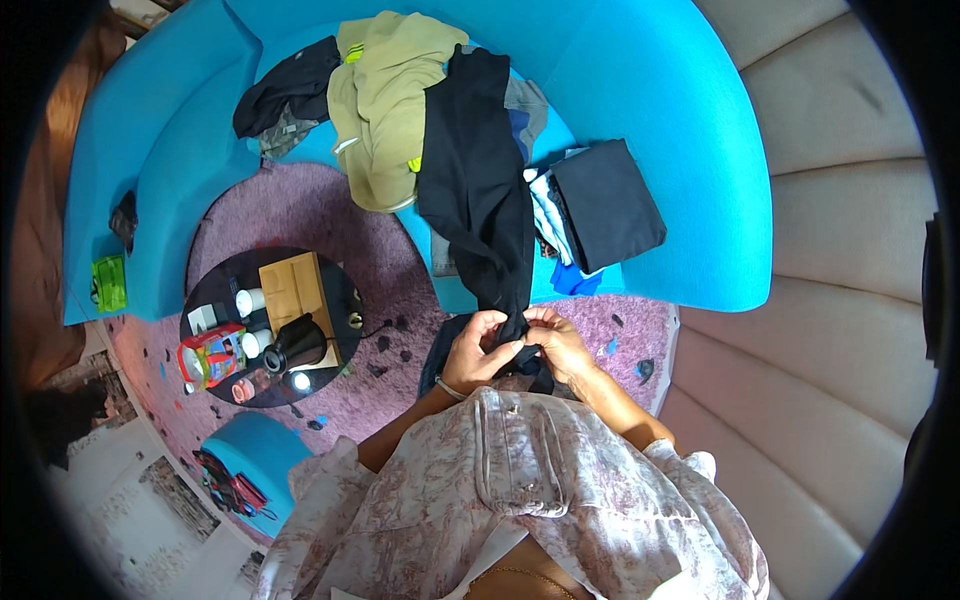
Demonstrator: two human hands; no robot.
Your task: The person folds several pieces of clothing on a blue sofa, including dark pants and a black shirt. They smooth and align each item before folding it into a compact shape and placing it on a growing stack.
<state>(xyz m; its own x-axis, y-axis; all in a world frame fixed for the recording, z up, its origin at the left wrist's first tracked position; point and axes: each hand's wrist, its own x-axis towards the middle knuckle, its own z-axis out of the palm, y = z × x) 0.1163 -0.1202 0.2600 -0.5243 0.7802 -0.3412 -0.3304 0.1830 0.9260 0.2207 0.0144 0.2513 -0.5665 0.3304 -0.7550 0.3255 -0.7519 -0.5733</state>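
Observation:
Black trousers (480,165) stretch across the blue curved sofa (675,217), their near end gathered close to my body. Both hands pinch that end: my left hand (478,352) from the left side, my right hand (559,346) from the right. Left of the trousers lies a khaki garment (390,105) with bright yellow details, hanging partly over the seat edge. A stack topped by a folded black garment (607,206) rests to the right, with white and blue cloth showing beneath. Grey denim (529,101) peeks out behind the trousers.
A dark round table (217,270) at left carries a wooden box (289,289), a black jug (300,341), paper cups (251,301) and a red package (214,356). Dark clothing (292,90) lies at the sofa's back left. A blue stool (259,457) stands lower left. A padded wall (817,337) borders the right.

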